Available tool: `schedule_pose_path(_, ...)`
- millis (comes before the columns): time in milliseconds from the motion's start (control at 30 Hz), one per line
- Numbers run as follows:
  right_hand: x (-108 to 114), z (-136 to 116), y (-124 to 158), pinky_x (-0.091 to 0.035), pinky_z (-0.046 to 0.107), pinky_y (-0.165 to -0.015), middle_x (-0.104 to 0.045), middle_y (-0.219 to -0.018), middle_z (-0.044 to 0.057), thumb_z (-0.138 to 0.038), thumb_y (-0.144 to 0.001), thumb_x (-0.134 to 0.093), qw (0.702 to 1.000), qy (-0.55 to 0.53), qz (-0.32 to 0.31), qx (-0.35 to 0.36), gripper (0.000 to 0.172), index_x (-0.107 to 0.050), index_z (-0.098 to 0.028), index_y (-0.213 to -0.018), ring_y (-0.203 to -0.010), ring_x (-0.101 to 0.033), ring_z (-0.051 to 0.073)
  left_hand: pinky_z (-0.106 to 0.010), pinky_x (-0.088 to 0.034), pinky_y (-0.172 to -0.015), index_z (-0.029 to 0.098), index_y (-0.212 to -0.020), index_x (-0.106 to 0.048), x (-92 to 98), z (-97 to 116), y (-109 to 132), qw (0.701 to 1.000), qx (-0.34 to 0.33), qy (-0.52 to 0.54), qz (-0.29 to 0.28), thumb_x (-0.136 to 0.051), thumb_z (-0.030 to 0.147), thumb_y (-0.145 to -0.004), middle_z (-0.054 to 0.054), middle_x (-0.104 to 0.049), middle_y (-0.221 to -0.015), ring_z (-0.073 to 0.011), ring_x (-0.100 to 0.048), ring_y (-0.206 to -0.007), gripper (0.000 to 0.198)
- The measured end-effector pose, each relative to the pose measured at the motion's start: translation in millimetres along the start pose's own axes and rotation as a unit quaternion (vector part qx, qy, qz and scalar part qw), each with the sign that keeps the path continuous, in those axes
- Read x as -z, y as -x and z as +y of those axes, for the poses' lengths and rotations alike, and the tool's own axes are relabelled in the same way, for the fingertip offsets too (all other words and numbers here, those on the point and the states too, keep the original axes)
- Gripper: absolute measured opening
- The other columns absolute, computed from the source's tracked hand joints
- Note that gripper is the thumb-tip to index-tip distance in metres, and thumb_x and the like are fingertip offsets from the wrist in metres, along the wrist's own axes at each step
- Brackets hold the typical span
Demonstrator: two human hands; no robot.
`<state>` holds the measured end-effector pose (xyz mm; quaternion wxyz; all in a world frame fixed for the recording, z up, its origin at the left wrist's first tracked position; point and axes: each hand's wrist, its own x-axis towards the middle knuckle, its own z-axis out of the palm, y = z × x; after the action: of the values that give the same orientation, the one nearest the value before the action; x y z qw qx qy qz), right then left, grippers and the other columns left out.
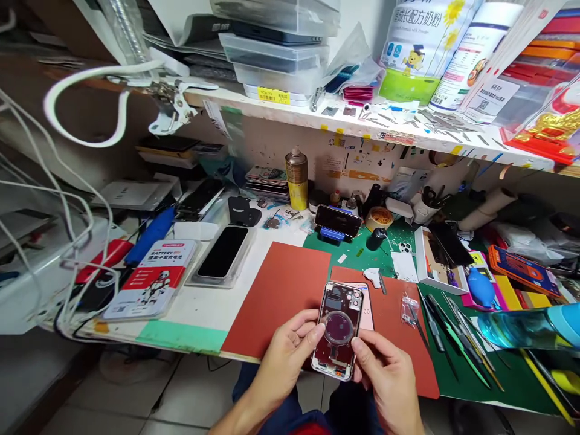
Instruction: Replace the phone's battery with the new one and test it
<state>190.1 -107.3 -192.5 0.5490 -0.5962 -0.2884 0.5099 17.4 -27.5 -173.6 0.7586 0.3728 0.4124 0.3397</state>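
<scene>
Between my two hands is an opened phone housing point(335, 356), its inside facing up with a round charging coil point(339, 328) in the middle. My left hand point(292, 344) grips its left edge, thumb on the rim near the coil. On the right edge, my right hand point(385, 368) pinches the frame with thumb and fingers. The housing is tilted over the front edge of the bench. Partly hidden behind it, a phone with a lit screen point(366, 308) lies on the reddish-brown mat point(276, 290).
Tweezers and thin tools point(453, 338) lie on the green mat at right, by a blue bottle point(521, 328). A black-screened phone point(223, 252) and a battery package point(151, 278) lie at left. A spray can point(296, 179) stands under the loaded shelf point(272, 115).
</scene>
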Motion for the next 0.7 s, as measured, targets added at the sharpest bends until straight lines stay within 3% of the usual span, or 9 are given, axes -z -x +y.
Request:
schedule_pose_path(100, -11.1, 12.6, 9.3, -0.051, 0.021, -0.044, -0.070, -0.064, 0.003, -0.046, -0.093, -0.076, 0.997, 0.045, 0.008, 0.063, 0.035, -0.083, -0.017, -0.113, -0.046, -0.062, 0.013, -0.024, -0.056, -0.063, 0.016, -0.119, -0.073, -2.1, -5.0, -1.9, 0.999, -0.003, 0.034, 0.035, -0.083, 0.049, -0.086, -0.010, -0.081, -0.095, -0.0168, -0.071, -0.070, 0.047)
schedule_pose_path(200, -18.7, 26.9, 18.4, -0.057, 0.022, -0.044, -0.076, -0.080, 0.007, -0.037, -0.095, -0.074, 0.985, 0.079, 0.036, 0.148, 0.029, -0.083, -0.017, -0.115, -0.045, -0.066, 0.014, -0.024, -0.055, -0.063, 0.016, -0.118, -0.073, -4.7, -4.8, -2.2, 0.996, 0.008, 0.067, 0.051, -0.085, 0.048, -0.084, -0.013, -0.081, -0.105, -0.0228, -0.076, -0.085, 0.048)
schedule_pose_path(267, -19.2, 30.8, 21.2, -0.058, 0.021, -0.043, -0.077, -0.081, 0.007, -0.031, -0.096, -0.072, 0.978, 0.097, 0.046, 0.181, 0.025, -0.083, -0.018, -0.115, -0.045, -0.068, 0.014, -0.025, -0.058, -0.069, 0.017, -0.125, -0.071, -6.9, -3.9, -1.5, 0.996, 0.017, 0.077, 0.042, -0.083, 0.046, -0.087, -0.015, -0.078, -0.118, -0.0271, -0.076, -0.102, 0.049)
schedule_pose_path(333, -17.5, 28.5, 21.1, -0.057, 0.020, -0.041, -0.077, -0.081, 0.005, -0.026, -0.097, -0.071, 0.969, 0.120, 0.055, 0.211, 0.024, -0.082, -0.019, -0.117, -0.043, -0.067, 0.013, -0.031, -0.060, -0.086, 0.021, -0.137, -0.065, -9.3, -4.5, -0.7, 0.997, 0.004, 0.073, 0.024, -0.082, 0.045, -0.088, -0.016, -0.071, -0.134, -0.0298, -0.071, -0.118, 0.057)
schedule_pose_path(400, -16.4, 22.2, 19.8, -0.062, 0.021, -0.050, -0.080, -0.087, 0.006, -0.019, -0.097, -0.070, 0.948, 0.161, 0.058, 0.267, 0.025, -0.081, -0.020, -0.120, -0.054, -0.073, 0.016, -0.037, -0.056, -0.103, 0.027, -0.148, -0.055, -11.8, -7.4, -0.3, 0.998, -0.019, 0.060, 0.001, -0.088, 0.042, -0.083, -0.015, -0.063, -0.146, -0.0310, -0.066, -0.128, 0.074)
schedule_pose_path(467, -17.8, 16.2, 19.3, -0.067, 0.025, -0.069, -0.081, -0.098, 0.009, -0.012, -0.096, -0.068, 0.921, 0.204, 0.046, 0.330, 0.032, -0.078, -0.020, -0.125, -0.077, -0.080, 0.020, -0.040, -0.052, -0.110, 0.030, -0.154, -0.048, -13.8, -11.3, -0.6, 0.998, -0.034, 0.044, -0.013, -0.092, 0.038, -0.079, -0.014, -0.060, -0.149, -0.0298, -0.065, -0.128, 0.087)
schedule_pose_path(533, -21.5, 14.7, 21.4, -0.066, 0.028, -0.077, -0.080, -0.106, 0.011, -0.012, -0.097, -0.067, 0.902, 0.232, 0.031, 0.362, 0.034, -0.074, -0.020, -0.129, -0.089, -0.079, 0.022, -0.042, -0.053, -0.109, 0.030, -0.151, -0.051, -14.5, -14.3, -1.2, 0.998, -0.037, 0.046, -0.021, -0.090, 0.037, -0.081, -0.013, -0.063, -0.143, -0.0282, -0.068, -0.121, 0.081)
schedule_pose_path(633, -27.9, 23.1, 30.2, -0.058, 0.024, -0.053, -0.078, -0.096, 0.009, -0.028, -0.098, -0.071, 0.901, 0.238, 0.076, 0.355, 0.029, -0.070, -0.018, -0.125, -0.063, -0.071, 0.016, -0.050, -0.052, -0.110, 0.021, -0.137, -0.065, -12.1, -15.4, -1.8, 0.993, -0.005, 0.103, -0.064, -0.081, 0.045, -0.087, -0.017, -0.069, -0.133, -0.0339, -0.069, -0.119, 0.058)
schedule_pose_path(700, -30.2, 32.6, 38.3, -0.050, 0.025, -0.045, -0.075, -0.084, 0.006, -0.041, -0.099, -0.070, 0.894, 0.246, 0.106, 0.360, 0.027, -0.070, -0.019, -0.115, -0.052, -0.063, 0.014, -0.056, -0.049, -0.114, 0.016, -0.132, -0.070, -8.9, -15.0, -1.7, 0.982, 0.022, 0.168, -0.088, -0.075, 0.050, -0.090, -0.020, -0.069, -0.136, -0.0402, -0.066, -0.126, 0.055)
